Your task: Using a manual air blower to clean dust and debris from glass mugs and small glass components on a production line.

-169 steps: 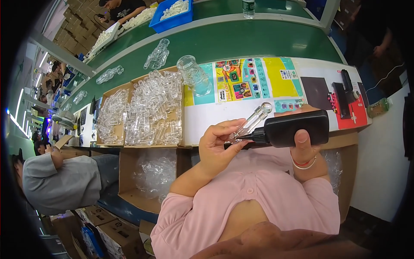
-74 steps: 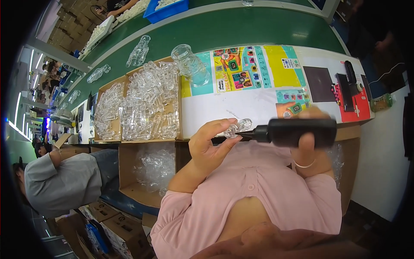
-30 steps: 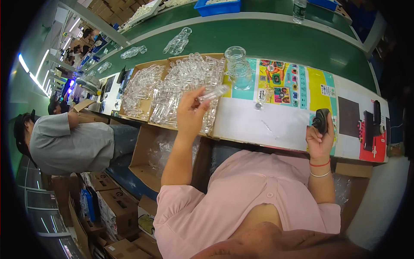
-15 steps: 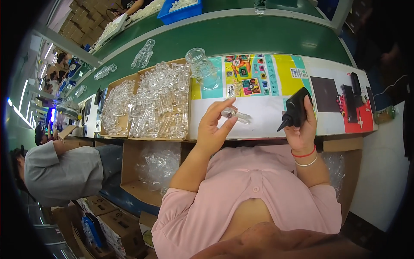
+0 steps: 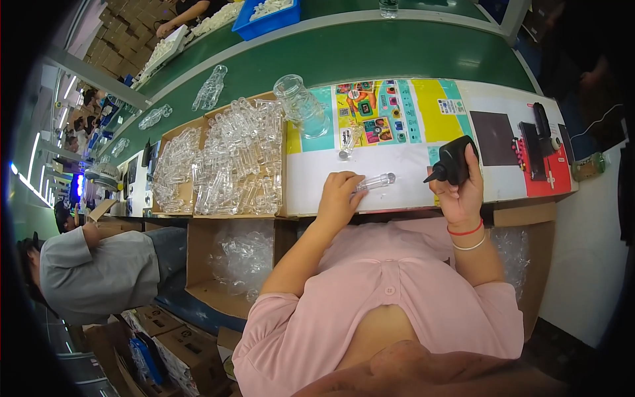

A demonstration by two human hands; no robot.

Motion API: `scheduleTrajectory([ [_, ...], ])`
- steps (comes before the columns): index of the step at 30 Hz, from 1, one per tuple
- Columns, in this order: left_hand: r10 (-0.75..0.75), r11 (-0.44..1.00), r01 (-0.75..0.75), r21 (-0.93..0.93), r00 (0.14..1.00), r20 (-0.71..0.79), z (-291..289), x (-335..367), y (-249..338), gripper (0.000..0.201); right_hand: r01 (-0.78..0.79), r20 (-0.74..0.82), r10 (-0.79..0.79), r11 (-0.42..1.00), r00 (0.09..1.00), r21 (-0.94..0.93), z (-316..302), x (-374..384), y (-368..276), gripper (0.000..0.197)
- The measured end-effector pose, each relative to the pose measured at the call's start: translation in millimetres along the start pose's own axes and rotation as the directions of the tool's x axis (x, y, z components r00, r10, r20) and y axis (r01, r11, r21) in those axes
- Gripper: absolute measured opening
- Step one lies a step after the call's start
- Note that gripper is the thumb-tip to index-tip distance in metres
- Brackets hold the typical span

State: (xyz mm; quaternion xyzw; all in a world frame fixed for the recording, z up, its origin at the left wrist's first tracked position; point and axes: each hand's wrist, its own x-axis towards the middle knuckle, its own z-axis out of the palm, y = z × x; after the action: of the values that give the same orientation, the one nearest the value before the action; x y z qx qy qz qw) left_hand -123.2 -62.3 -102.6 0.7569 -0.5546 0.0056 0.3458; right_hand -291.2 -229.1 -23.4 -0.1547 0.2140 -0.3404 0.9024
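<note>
A clear tube (image 5: 378, 182) is being grasped at one end by the fingers of the left hand (image 5: 338, 200), over the white top of the desk (image 5: 407, 159); whether its weight is being borne by the desk cannot be told. A black bottle (image 5: 455, 161) is being gripped by the right hand (image 5: 462, 200) at about 3 o'clock from the tube, its nozzle (image 5: 435, 175) being angled toward 8 o'clock, apart from the tube. A second clear piece (image 5: 350, 142) is being supported by the desk at 11 o'clock from the tube. Many similar pieces are being held in a cardboard box (image 5: 285, 173) at 10 o'clock from the left hand.

Positioning of the tube is being judged the current step. Either steady alignment with the nozzle or a gentle release is probably being called for next.
</note>
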Motion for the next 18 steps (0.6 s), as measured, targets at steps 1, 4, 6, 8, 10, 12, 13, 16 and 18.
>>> scheduleTrajectory([
  [1,-0.003,1.0,0.003,-0.002,1.0,0.003,-3.7,-1.8,3.0,0.029,0.01,-0.003,-0.01,1.0,1.0,-0.021,0.5,0.8,0.4,0.027],
  [4,-0.227,0.89,0.224,-0.398,0.973,0.04,-14.3,-2.6,15.7,0.032,0.045,0.042,-0.042,0.996,0.998,-0.079,2.8,-1.0,2.5,0.028],
  [6,-0.254,0.812,0.211,-0.543,0.967,-0.003,-26.2,1.0,31.7,0.033,0.074,0.092,-0.063,0.991,0.994,-0.115,9.2,-5.1,4.5,0.028],
  [8,-0.285,0.714,0.184,-0.676,0.958,-0.04,-38.8,5.0,47.9,0.033,0.206,0.068,-0.198,0.965,0.978,-0.164,24.4,-11.4,8.1,0.029],
  [10,-0.22,0.603,0.044,-0.797,0.969,-0.113,-50.1,6.5,59.5,0.034,0.295,0.093,-0.281,0.93,0.955,-0.218,47.9,-24.1,14.0,0.03],
  [12,-0.154,0.619,-0.035,-0.785,0.974,-0.165,-59.4,7.2,65.7,0.035,0.428,0.2,-0.382,0.844,0.902,-0.322,58.7,-35.7,12.6,0.034],
  [13,-0.085,0.631,-0.114,-0.767,0.973,-0.215,-62.3,7.1,68.2,0.035,0.427,0.2,-0.38,0.845,0.903,-0.322,56.5,-36.5,11.5,0.034],
  [16,-0.099,0.625,-0.17,-0.762,0.951,-0.292,-63.8,4.6,74.0,0.037,0.6,0.482,-0.386,0.663,0.787,-0.449,46.6,-38.8,4.4,0.046],
  [18,-0.089,0.637,-0.182,-0.749,0.948,-0.306,-63.5,4.2,73.7,0.037,0.632,0.507,-0.398,0.619,0.765,-0.467,48.6,-42.4,6.0,0.046],
])
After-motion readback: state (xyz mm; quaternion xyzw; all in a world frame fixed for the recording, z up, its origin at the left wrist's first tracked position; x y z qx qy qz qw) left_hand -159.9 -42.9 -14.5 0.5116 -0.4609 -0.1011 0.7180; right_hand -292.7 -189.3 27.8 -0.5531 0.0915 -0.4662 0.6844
